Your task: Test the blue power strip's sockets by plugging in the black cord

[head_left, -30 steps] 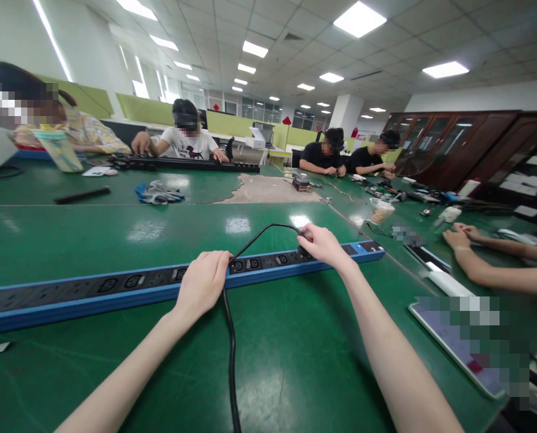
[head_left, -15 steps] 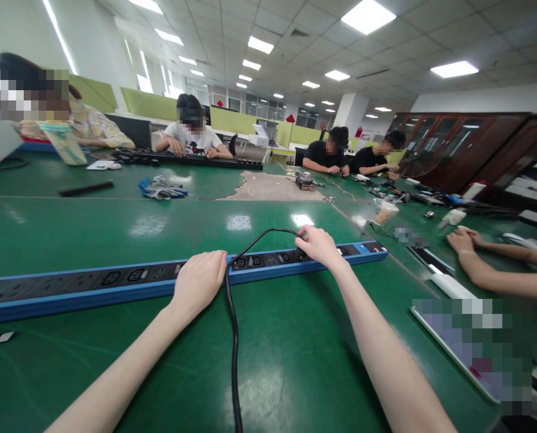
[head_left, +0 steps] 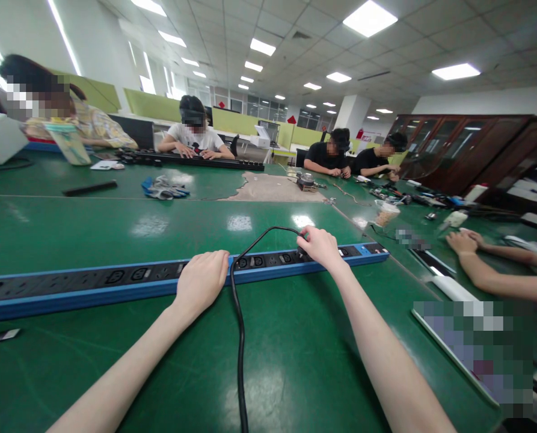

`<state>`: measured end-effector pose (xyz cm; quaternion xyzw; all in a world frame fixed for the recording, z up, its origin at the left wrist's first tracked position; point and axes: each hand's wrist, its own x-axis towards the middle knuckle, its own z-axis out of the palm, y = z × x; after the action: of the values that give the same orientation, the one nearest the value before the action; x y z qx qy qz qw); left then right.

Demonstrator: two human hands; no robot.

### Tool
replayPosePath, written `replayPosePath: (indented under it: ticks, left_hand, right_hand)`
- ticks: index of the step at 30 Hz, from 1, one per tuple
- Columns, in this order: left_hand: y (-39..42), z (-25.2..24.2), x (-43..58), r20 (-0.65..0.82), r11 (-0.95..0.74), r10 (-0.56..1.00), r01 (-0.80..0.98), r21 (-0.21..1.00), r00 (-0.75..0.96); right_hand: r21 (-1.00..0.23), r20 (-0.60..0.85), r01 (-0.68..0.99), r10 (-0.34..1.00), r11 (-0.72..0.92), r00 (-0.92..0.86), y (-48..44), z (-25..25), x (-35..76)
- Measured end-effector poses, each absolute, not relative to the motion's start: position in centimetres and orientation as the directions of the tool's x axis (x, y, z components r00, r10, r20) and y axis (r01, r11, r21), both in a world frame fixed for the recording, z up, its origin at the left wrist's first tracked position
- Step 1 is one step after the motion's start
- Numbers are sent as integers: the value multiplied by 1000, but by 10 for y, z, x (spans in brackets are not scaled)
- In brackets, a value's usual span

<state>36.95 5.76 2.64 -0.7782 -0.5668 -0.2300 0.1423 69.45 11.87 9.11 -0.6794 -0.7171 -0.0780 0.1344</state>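
A long blue power strip (head_left: 151, 294) with black sockets lies across the green table in front of me. My left hand (head_left: 204, 278) is closed over the strip near its middle, fingers wrapped over the far side. Toward the strip's right end, my right hand (head_left: 320, 245) grips a black plug (head_left: 301, 249) at a socket; my fingers partly cover it, so how deep it sits cannot be seen. From the plug a black power cord (head_left: 241, 337) arches up and left, passes beside my left hand, and runs down toward me.
A tablet-like device (head_left: 457, 361), partly blurred, lies at right near a co-worker's arms (head_left: 498, 264). Across the table are gloves (head_left: 165, 187), a black bar (head_left: 90, 187), a cup (head_left: 70, 141) and a plastic cup (head_left: 386, 213). Several people sit at the far side.
Both hands keep their places on the strip and plug. The view has shifted slightly, and the cord's lower part has swung a little to the right.
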Motion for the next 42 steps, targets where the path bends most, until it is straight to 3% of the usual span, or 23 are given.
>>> replayPosePath:
  ticks: [7, 19, 25, 33, 38, 42]
  left_hand:
    - [57, 25, 371, 531, -314, 813, 948, 56, 238]
    - [56, 22, 374, 575, -320, 790, 943, 91, 213]
    - [57, 20, 373, 612, -322, 758, 946, 48, 227]
    - [59, 17, 373, 623, -317, 753, 946, 64, 210]
    - [59, 19, 372, 602, -317, 769, 946, 66, 216]
    - [59, 20, 372, 600, -325, 767, 944, 59, 226]
  right_hand:
    - [-115, 276, 992, 961, 55, -21, 119, 86, 690]
    - [-6, 264, 998, 963, 56, -52, 119, 92, 682]
    - [73, 212, 993, 971, 94, -107, 118, 96, 673]
    - [59, 214, 997, 975, 54, -66, 118, 92, 672]
    - [-37, 126, 995, 988, 90, -84, 115, 105, 688]
    - [49, 53, 990, 990, 130, -133, 108, 115, 695]
